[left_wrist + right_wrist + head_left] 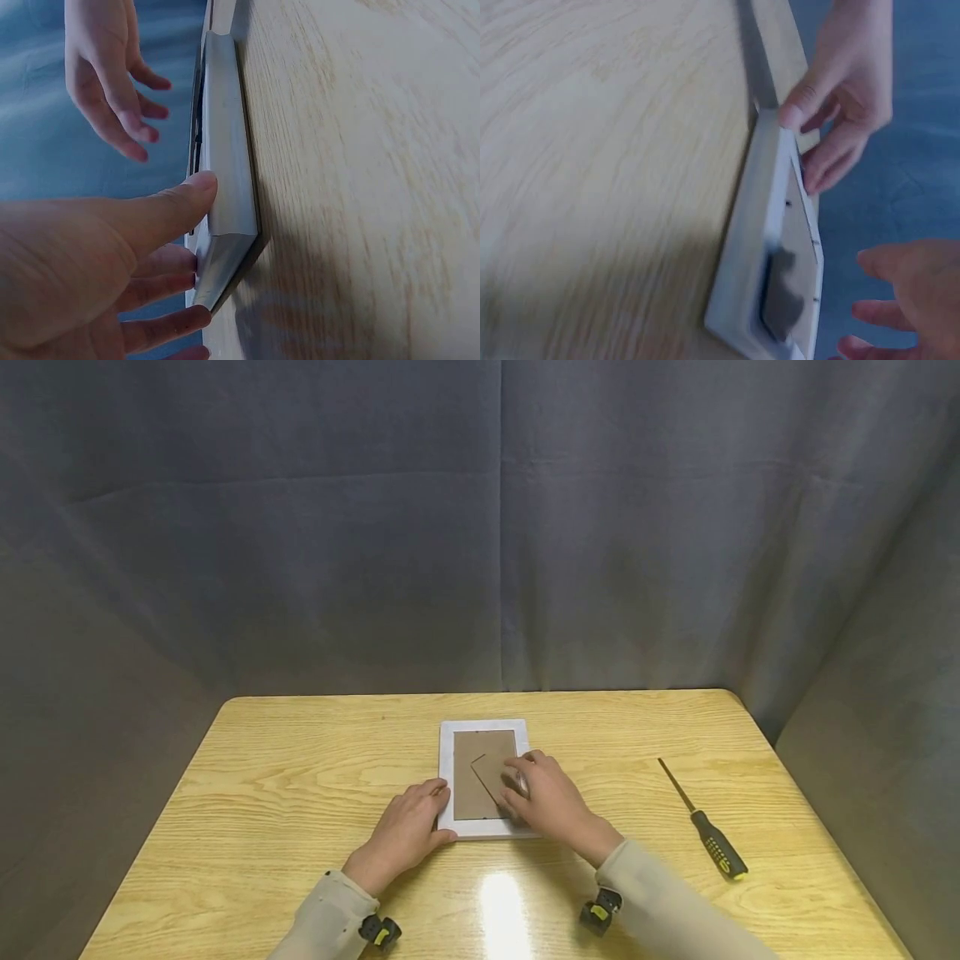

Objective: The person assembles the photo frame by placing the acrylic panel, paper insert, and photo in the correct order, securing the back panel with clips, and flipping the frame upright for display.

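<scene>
A white picture frame (pixel 447 760) lies back side up on the table, its brown backing board (pixel 468 747) showing with a thin angled line across it. At the near left corner my left hand (pixel 408 822) holds the frame, the thumb (pixel 176 206) against the near edge and the fingers along the left side. My right hand (pixel 551 797) hovers above the right part of the backing board. Its fingers are loosely bent, and the left wrist view shows nothing between them. In the right wrist view, a shadow falls on the board (pixel 804 255).
To the right lies a screwdriver (pixel 716 843) with a black and yellow handle, its shaft pointing away to the back left. The wooden table (pixel 300 777) ends at a grey curtain (pixel 337 568) behind and at both sides.
</scene>
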`<action>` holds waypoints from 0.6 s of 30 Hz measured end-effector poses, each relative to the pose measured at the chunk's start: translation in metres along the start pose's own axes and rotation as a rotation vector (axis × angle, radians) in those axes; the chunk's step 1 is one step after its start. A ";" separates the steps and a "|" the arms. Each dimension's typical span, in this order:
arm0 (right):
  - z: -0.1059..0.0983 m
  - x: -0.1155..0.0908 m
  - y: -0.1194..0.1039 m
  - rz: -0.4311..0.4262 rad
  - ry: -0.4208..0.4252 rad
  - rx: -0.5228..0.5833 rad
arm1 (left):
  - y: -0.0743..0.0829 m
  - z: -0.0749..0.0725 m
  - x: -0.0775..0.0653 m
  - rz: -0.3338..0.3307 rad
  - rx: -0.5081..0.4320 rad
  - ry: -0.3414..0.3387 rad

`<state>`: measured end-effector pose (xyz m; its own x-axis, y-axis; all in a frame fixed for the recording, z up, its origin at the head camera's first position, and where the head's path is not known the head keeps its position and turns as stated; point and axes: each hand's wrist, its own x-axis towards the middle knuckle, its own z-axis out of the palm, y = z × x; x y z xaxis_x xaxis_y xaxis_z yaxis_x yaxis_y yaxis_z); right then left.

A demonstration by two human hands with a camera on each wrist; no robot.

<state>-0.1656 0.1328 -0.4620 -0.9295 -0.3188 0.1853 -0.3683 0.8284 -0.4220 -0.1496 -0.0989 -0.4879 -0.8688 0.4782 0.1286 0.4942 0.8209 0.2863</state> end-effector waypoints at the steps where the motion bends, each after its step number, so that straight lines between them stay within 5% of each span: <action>1: -0.004 -0.002 0.002 0.009 0.006 0.003 | 0.000 0.000 0.000 0.001 0.000 0.001; 18: -0.038 -0.037 0.052 0.090 0.086 -0.070 | 0.001 -0.001 0.002 -0.007 -0.013 -0.018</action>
<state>-0.1500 0.2053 -0.4571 -0.9527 -0.2031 0.2261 -0.2780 0.8830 -0.3782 -0.1509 -0.0980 -0.4865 -0.8715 0.4779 0.1095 0.4874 0.8202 0.2995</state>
